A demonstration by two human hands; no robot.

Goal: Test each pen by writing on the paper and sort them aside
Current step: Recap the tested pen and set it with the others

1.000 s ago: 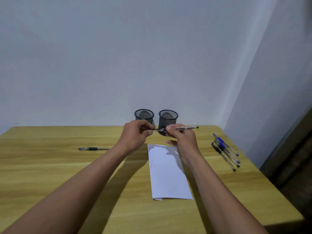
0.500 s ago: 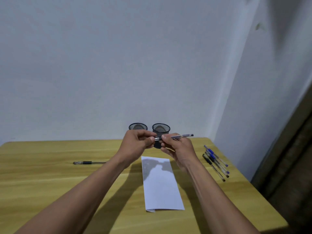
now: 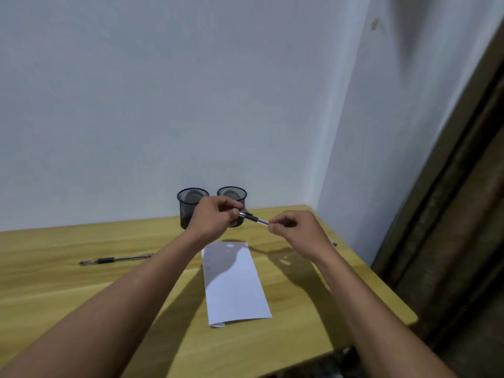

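Observation:
I hold a pen (image 3: 253,218) in the air above the far end of the white paper (image 3: 234,282). My left hand (image 3: 215,216) is closed around its barrel in front of the mesh cups. The black grip and pale tip stick out to the right. My right hand (image 3: 296,230) is pinched at that tip end; whether a cap sits inside its fingers is hidden. Another pen (image 3: 114,260) with a black grip lies on the table to the left.
Two black mesh cups (image 3: 192,204) (image 3: 232,192) stand side by side against the back wall. The wooden table (image 3: 54,268) ends at a right edge close to my right forearm. A blue pen end (image 3: 334,244) peeks out behind my right wrist. A dark wooden frame (image 3: 450,214) rises at right.
My right hand has slid rightward along the pen, so the hands are now apart with the grip and tip bared between them. My view has shifted, showing more of the wall.

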